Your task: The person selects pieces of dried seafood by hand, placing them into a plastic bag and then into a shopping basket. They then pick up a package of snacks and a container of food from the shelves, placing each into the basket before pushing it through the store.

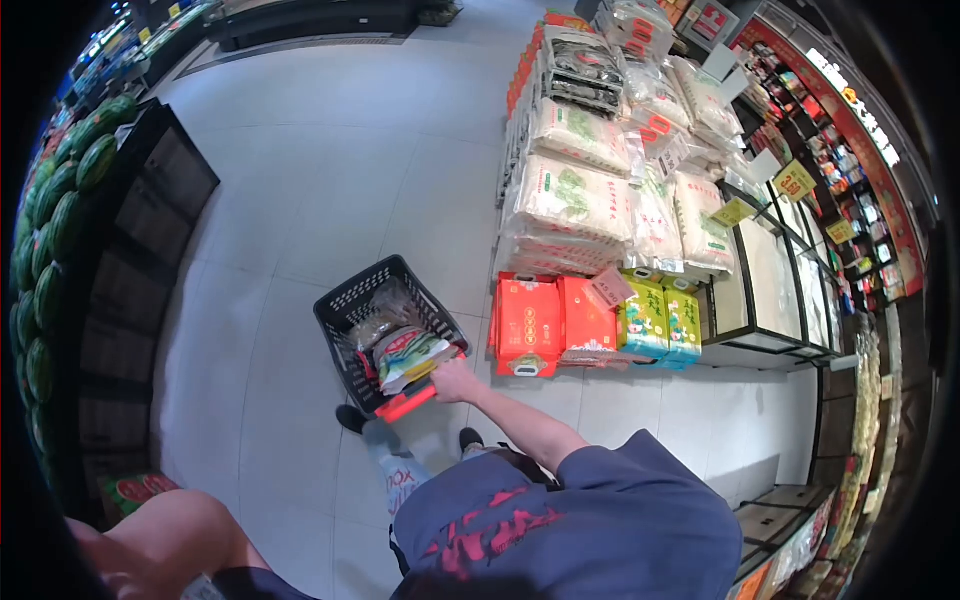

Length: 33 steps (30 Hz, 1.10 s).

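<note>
Black perforated plastic basket (350, 305) sits approx. centre of the frame, its red handle (405, 403) along the near edge. R hand (453, 381) is on the handle's right end, fingers curled round it, no visible slack; arm runs down to lower right. L arm (200, 525) is bent at lower left, but its hand is off the frame edge, so can't say how it's held or w/ what.

In the basket: a white-green-red pack (410, 350) leaning nr the handle side, clear plastic bag (392, 300) behind it. To carry well, imo: grip nearer mid-handle, since an off-centre hold prob. tips the load; keep the basket level & away from the shin, as the L shoe (350, 418) is right by its near corner. Whether it's clear of the floor, can't tell.

Floor (260, 330): pale, smooth tiles w/ thin joints, some sheen. Rm looks like a supermkt: watermelons (60, 215) on a dark stand (160, 190) at left; stacked white sacks (575, 190) upper right of centre, red boxes (528, 318) & green cartons (645, 318) in front; yellow price signs (795, 180) further right.
</note>
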{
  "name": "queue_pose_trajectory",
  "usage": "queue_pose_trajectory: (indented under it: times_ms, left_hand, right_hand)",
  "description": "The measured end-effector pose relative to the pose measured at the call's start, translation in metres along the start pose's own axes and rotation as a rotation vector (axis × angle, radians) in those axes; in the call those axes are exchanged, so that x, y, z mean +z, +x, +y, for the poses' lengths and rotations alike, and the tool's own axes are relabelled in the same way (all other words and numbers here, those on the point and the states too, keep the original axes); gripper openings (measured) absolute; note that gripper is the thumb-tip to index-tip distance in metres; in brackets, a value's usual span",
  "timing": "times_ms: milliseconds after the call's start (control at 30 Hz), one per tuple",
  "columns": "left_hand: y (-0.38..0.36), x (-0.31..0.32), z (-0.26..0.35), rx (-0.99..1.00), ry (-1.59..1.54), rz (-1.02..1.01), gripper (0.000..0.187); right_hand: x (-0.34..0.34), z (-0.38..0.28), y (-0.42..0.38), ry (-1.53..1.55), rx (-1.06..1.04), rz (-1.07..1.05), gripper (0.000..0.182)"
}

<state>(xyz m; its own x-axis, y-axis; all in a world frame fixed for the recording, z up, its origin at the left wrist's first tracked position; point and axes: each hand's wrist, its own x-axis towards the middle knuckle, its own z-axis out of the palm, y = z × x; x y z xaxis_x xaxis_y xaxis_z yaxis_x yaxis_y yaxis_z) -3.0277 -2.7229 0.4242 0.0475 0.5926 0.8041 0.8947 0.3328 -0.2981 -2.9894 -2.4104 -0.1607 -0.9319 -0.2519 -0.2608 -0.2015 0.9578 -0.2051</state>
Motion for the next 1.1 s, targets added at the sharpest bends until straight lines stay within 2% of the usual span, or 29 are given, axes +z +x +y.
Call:
queue_pose_trajectory:
  times_ms: [100, 167, 200, 233, 267, 300, 333, 367, 400, 467, 533, 567, 633, 700, 800, 867, 967, 1033, 1100]
  left_hand:
    - [-0.027, 0.020, -0.077, 0.047, -0.075, 0.062, 0.085]
    - [-0.048, 0.028, -0.135, 0.057, -0.137, 0.095, 0.081]
    - [-0.053, 0.036, -0.165, 0.080, -0.171, 0.101, 0.079]
    - [-0.057, 0.041, -0.200, 0.095, -0.207, 0.098, 0.078]
    - [-0.063, 0.047, -0.232, 0.106, -0.222, 0.105, 0.076]
    - [-0.070, 0.053, -0.259, 0.107, -0.225, 0.131, 0.074]
    - [-0.079, 0.060, -0.284, 0.095, -0.220, 0.162, 0.072]
    - [-0.086, 0.069, -0.306, 0.078, -0.230, 0.191, 0.071]
    - [-0.091, 0.081, -0.329, 0.069, -0.228, 0.225, 0.069]
    - [-0.107, 0.099, -0.380, 0.049, -0.263, 0.258, 0.066]
    - [-0.108, 0.114, -0.428, 0.044, -0.289, 0.187, 0.062]
    - [-0.113, 0.121, -0.449, 0.027, -0.292, 0.184, 0.061]
    - [-0.112, 0.135, -0.461, -0.015, -0.290, 0.186, 0.058]
    - [-0.109, 0.152, -0.483, -0.006, -0.306, 0.168, 0.054]
    - [-0.109, 0.171, -0.521, 0.009, -0.288, 0.153, 0.050]
    - [-0.106, 0.175, -0.542, -0.004, -0.289, 0.132, 0.047]
    - [-0.083, 0.204, -0.569, 0.001, -0.361, 0.115, 0.043]
    - [-0.062, 0.230, -0.587, 0.028, -0.384, 0.112, 0.041]
    - [-0.039, 0.259, -0.605, 0.027, -0.405, 0.110, 0.039]
  right_hand:
    - [-0.019, -0.002, 0.056, -0.081, 0.030, 0.035, 0.025]
    - [-0.008, 0.006, 0.089, -0.093, 0.051, 0.097, 0.025]
    - [-0.002, 0.007, 0.104, -0.059, 0.069, -0.007, 0.026]
    - [-0.020, -0.003, 0.114, -0.029, 0.125, 0.029, 0.025]
    - [-0.002, -0.002, 0.133, 0.021, 0.191, 0.136, 0.024]
    - [-0.017, -0.004, 0.156, 0.049, 0.244, 0.007, 0.025]
    - [0.005, 0.008, 0.176, 0.018, 0.206, 0.127, 0.024]
    - [-0.011, 0.003, 0.189, 0.017, 0.279, 0.029, 0.027]
    - [-0.021, 0.004, 0.208, -0.095, 0.181, 0.203, 0.022]
    - [-0.045, 0.014, 0.247, -0.071, 0.236, 0.161, 0.017]
    - [-0.078, -0.025, 0.271, 0.041, 0.316, 0.092, 0.018]
    - [-0.083, -0.022, 0.274, -0.015, 0.321, 0.122, 0.020]
    - [-0.082, -0.002, 0.284, -0.125, 0.350, 0.123, 0.021]
    - [-0.068, -0.014, 0.300, -0.122, 0.393, 0.116, 0.022]
    - [-0.099, 0.015, 0.365, -0.064, 0.390, 0.139, 0.021]
    - [-0.120, 0.015, 0.382, -0.084, 0.301, 0.390, 0.019]
    - [-0.124, 0.035, 0.411, -0.038, 0.407, 0.286, 0.019]
    - [-0.127, 0.048, 0.445, -0.019, 0.464, 0.325, 0.019]
    - [-0.136, 0.068, 0.461, 0.009, 0.394, 0.389, 0.018]
